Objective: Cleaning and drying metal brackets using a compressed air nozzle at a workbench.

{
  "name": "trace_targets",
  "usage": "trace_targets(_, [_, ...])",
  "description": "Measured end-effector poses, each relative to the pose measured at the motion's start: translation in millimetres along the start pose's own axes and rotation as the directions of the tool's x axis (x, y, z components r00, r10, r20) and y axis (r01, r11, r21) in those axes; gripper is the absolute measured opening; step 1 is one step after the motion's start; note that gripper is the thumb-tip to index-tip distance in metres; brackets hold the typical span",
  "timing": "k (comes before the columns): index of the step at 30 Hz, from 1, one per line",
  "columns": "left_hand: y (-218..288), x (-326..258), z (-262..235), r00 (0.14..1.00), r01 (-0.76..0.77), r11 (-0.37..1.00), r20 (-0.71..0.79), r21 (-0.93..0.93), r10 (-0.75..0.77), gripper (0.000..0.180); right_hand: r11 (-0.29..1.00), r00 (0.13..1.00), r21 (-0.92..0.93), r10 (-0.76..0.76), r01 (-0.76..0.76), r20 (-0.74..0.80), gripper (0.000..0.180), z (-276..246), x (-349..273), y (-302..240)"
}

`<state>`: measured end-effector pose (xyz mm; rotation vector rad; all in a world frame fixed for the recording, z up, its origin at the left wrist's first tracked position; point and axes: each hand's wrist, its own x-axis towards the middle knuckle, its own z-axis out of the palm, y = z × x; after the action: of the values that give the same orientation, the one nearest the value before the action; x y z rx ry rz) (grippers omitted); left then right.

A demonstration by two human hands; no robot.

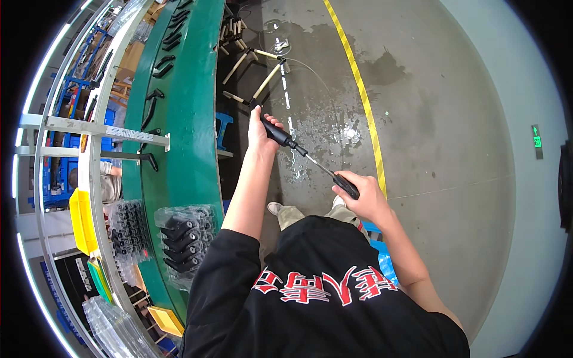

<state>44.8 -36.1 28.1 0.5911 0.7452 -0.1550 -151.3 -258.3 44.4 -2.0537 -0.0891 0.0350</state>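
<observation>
Out in front of my body, over the floor, my left hand (259, 136) is closed around a black handle-shaped part (276, 132). A narrower black end of that part points down toward the right. My right hand (368, 197) grips a screwdriver (347, 186) by its black handle. Its bare metal shaft runs up and left to the narrow end of the black part. Whether the tip sits inside or only touches there, I cannot tell. Similar angled black parts (152, 110) lie in a row on the green bench (194, 113) to my left.
Clear plastic bags of black parts (181, 244) sit on the bench's near end. A metal frame (89, 161) carrying a yellow bin (82, 221) stands farther left; beyond it part of another person (111, 182) shows. Tan-legged frames (268, 80) and a blue stool (223, 128) stand beside the bench.
</observation>
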Motion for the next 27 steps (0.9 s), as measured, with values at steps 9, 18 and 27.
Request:
trace_targets(9, [-14.8,19.5,-23.2,0.977,0.044,0.999,-0.211,0.023,-0.038,0.021,0.99,0.999,-0.14,0.029,-0.022,0.044,0.021,3.9,-0.5,9.6])
trace_targets(18, [-25.1,29.0,-35.5,0.973,0.026,0.999,-0.23,0.023,-0.021,0.02,0.968,0.994,-0.239,0.094,-0.079,0.052,0.019,3.4,-3.8,13.5])
trace_targets(27, [-27.5,28.3,-42.0,0.98,0.052,0.999,-0.193,-0.007,-0.053,0.02,0.966,0.995,-0.25,0.083,-0.069,0.047,0.019,4.7,-9.9,14.5])
